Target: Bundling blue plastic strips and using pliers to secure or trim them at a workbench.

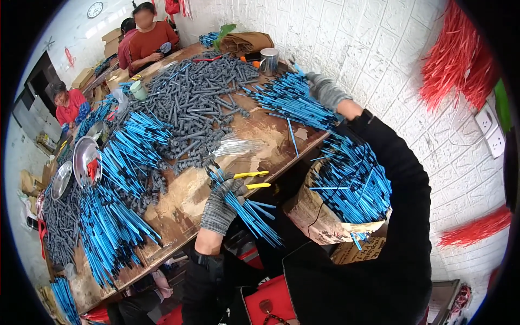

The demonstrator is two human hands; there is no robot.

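My left hand (221, 206), in a grey striped knit glove, is closed around a bundle of thin blue rods (253, 218) at the table's front edge. The two yellow handles (251, 175) of a hand tool jut to the right from the same hand; its head is hidden. At the back right, my right hand (326, 91), gloved alike, is above a pile of blue rods with dark ends (290, 100). A light blue rod end (297, 69) shows at its curled fingertips. Fine clear strands (237, 146) lie on the table between the hands.
Grey ribbed plugs (189, 92) heap across the wooden table (203, 187). More blue rods (111, 233) lie at left beside metal bowls (86, 160). A rod-filled sack (311, 211) stands below the table's right edge. A metal mug (268, 61) stands at the back. Other people (154, 40) sit farther off.
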